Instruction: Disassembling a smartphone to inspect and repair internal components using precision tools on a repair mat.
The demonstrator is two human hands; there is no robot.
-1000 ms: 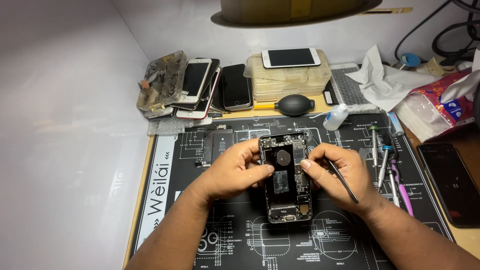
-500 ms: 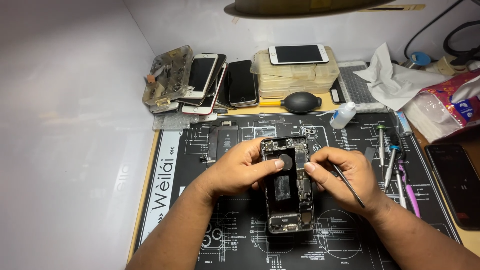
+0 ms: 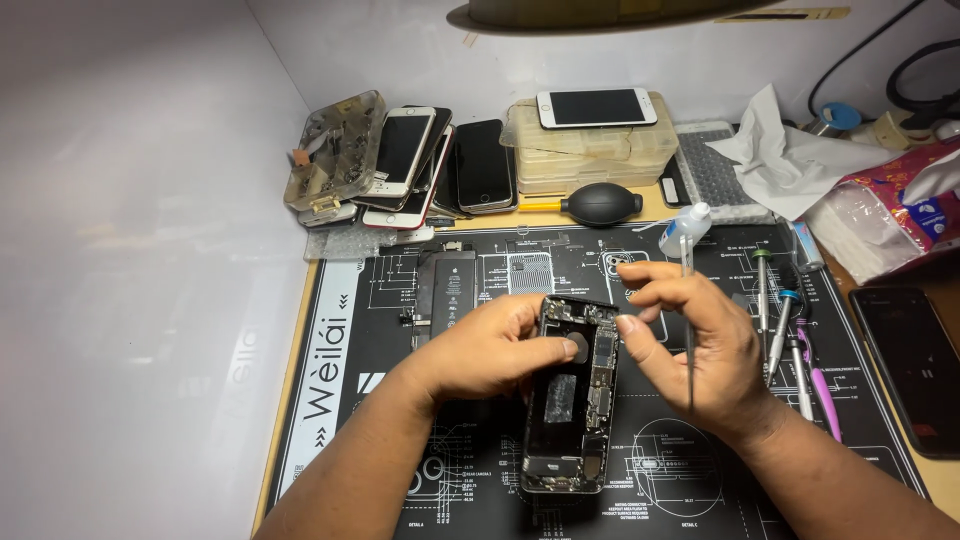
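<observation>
An opened phone body [image 3: 572, 400] with bare circuit parts stands tilted on the black repair mat [image 3: 330, 370]. My left hand [image 3: 490, 350] grips its left edge, thumb pressed on the inside near a round part. My right hand [image 3: 690, 345] is at the phone's upper right corner, holding thin metal tweezers [image 3: 688, 330] that run upright through the fingers. The index fingertip touches the phone's right edge.
A pile of phones [image 3: 420, 160] and a stripped frame [image 3: 335, 150] lie at the back left. A plastic box [image 3: 592, 150] carries a white phone. A black air blower [image 3: 598, 204], small bottle [image 3: 686, 228], screwdrivers [image 3: 775, 310], tissue pack [image 3: 880, 220] and dark phone [image 3: 915, 365] are around.
The phone body has been lifted and tilted up off the mat. My right hand rose to its top corner and the tweezers swung from slanting to upright.
</observation>
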